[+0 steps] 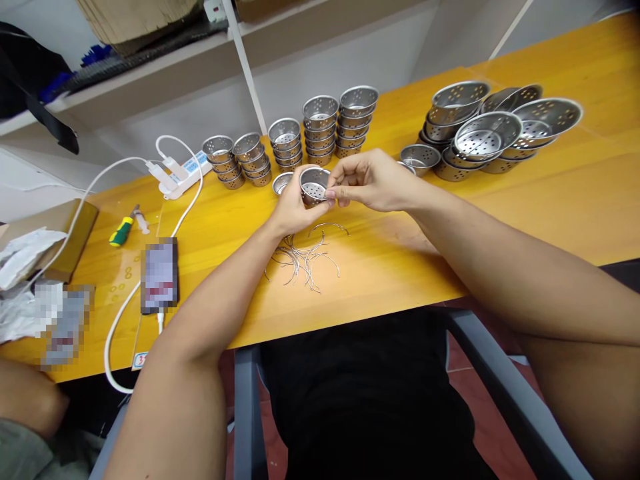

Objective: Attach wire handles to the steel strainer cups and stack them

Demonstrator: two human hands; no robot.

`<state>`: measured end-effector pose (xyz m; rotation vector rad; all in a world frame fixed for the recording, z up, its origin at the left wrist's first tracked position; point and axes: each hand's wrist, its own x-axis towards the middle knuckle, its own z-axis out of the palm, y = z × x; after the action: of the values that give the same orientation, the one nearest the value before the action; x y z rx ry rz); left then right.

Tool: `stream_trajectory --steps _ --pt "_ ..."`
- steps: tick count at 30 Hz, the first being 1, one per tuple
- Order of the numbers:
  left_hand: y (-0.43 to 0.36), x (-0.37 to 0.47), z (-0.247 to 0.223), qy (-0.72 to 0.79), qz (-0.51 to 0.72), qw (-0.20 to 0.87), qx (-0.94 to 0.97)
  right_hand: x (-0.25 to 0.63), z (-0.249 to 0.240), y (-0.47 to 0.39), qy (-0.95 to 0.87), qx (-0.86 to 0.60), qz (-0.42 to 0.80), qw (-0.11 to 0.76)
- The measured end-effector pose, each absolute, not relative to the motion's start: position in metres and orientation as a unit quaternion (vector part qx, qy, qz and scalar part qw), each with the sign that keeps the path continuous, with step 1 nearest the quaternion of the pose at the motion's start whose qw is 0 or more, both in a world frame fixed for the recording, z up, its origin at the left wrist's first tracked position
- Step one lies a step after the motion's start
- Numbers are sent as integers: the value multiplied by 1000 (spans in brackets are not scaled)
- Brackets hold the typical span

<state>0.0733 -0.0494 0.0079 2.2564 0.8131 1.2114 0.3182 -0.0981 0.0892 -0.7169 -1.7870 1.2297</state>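
Note:
My left hand (295,208) is wrapped round a small perforated metal cup (314,187), held tilted above the table. At the cup's right rim, my right hand (363,181) has thumb and fingers pinched together; whatever they grip is too small to make out. Just left of the held cup, another metal cup (281,183) is partly hidden by my left hand. Thin curved metal wires (305,257) lie in a loose pile on the table below my hands.
Stacked perforated cups (320,130) stand along the back. Larger nested cups (457,103) are at the right. A power strip (185,177), white cables, a phone (160,277) and a green-yellow screwdriver (123,230) lie left. Another person's arm (30,400) shows at lower left.

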Motion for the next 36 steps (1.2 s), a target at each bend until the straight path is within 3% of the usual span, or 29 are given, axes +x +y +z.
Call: stream_trajectory --steps 6,11,18,31,36 --pt "-47 71 2 283 439 215 825 322 84 -96 -738 -281 449 418" --pt "-40 70 -5 307 455 191 814 327 81 -95 -763 -322 301 473" --pt "-36 68 -9 312 456 180 814 324 87 -106 -815 -319 172 452" --pt "-44 70 0 304 462 144 820 324 91 -112 -847 -364 149 358" --pt "-39 70 -7 293 458 138 828 322 84 -110 -870 -319 172 334"
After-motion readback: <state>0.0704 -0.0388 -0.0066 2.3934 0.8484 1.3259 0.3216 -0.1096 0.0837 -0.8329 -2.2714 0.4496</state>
